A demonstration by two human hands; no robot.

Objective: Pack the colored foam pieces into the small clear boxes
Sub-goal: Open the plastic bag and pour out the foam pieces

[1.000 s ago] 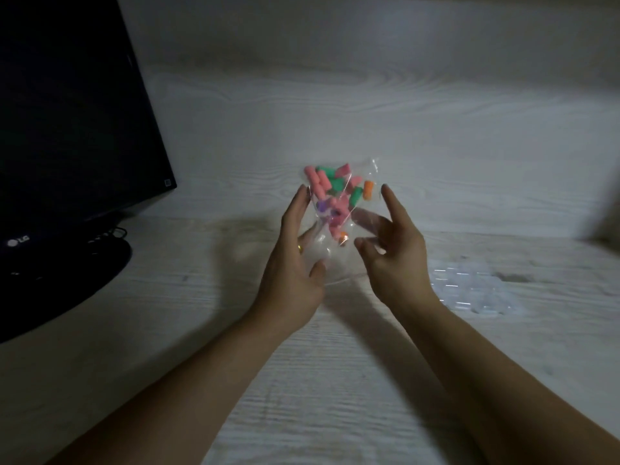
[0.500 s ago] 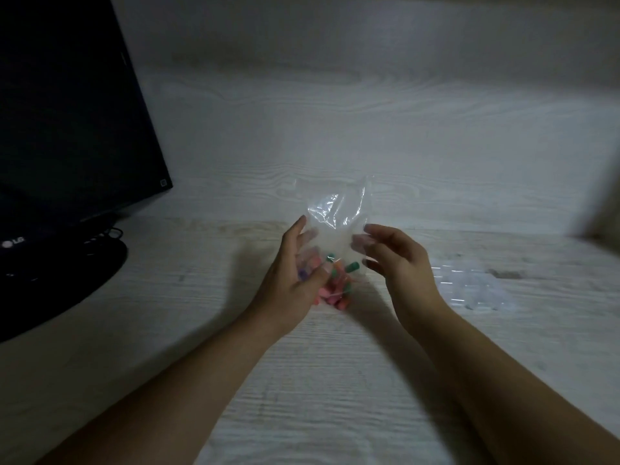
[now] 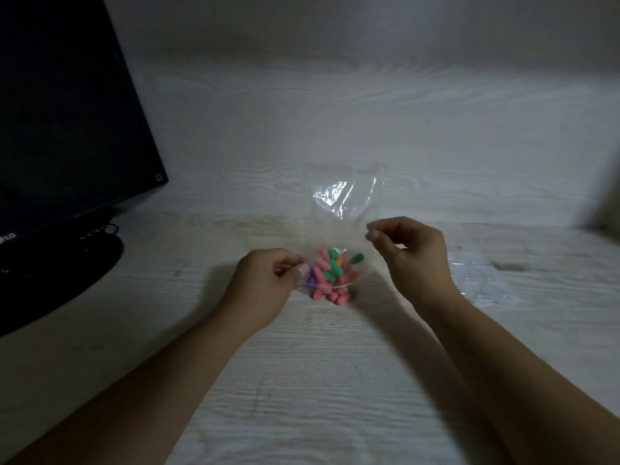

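A clear plastic bag [image 3: 342,203] stands between my hands, its empty upper part sticking up. Several pink, green, purple and orange foam pieces [image 3: 330,276] are bunched at its lower end, near the table. My left hand [image 3: 265,286] pinches the bag's left edge beside the foam pieces. Up at the right edge of the bag, my right hand [image 3: 412,253] pinches the plastic between thumb and fingers. A cluster of small clear boxes [image 3: 483,280] lies on the table to the right of my right hand.
A black monitor [image 3: 60,129] on a round stand [image 3: 60,273] fills the left side. The white wood-grain table [image 3: 318,380] runs to a pale wall behind.
The bag was held up with the foam pieces at its top. It has turned over, the pieces have dropped to the lower end near the table, and both hands now pinch its side edges.
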